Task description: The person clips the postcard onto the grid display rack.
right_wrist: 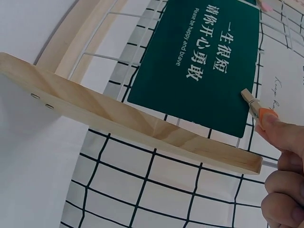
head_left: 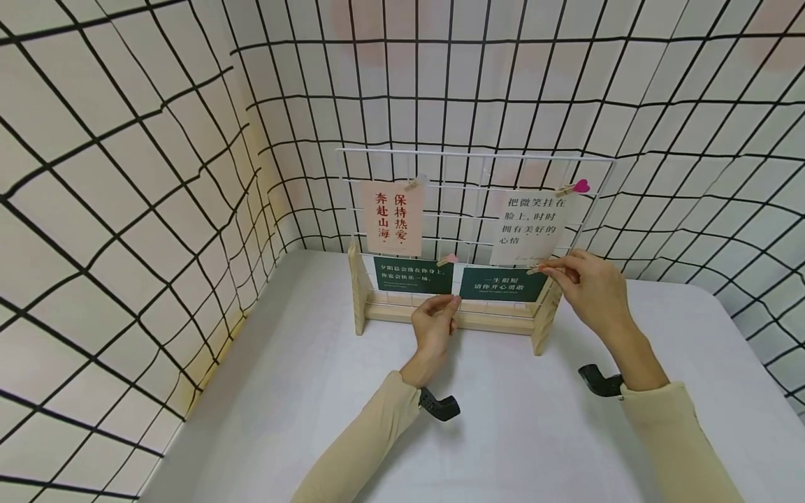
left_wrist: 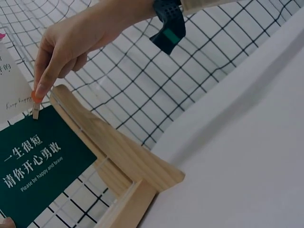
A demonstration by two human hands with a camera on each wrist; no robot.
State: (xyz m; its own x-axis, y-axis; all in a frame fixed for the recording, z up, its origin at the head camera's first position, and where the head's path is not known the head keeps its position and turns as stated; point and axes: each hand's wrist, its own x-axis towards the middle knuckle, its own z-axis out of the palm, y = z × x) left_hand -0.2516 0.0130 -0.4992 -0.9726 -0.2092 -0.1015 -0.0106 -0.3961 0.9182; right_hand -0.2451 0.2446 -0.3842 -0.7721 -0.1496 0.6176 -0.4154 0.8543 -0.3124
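Note:
A white wire grid rack on a wooden stand carries several cards. My left hand pinches the lower left corner of the right-hand dark green card; only a fingertip of it shows in the left wrist view. At that card's upper right corner, my right hand pinches a small wooden clothespin with an orange decoration. The clothespin's tip sits over the card's edge. Left of it hangs another green card, with a pink-topped clothespin between the two.
Above hang a pink card with red writing and a white card, the latter under a clothespin with a magenta heart. The stand rests on a white-covered table. Black grid netting rises behind and at both sides.

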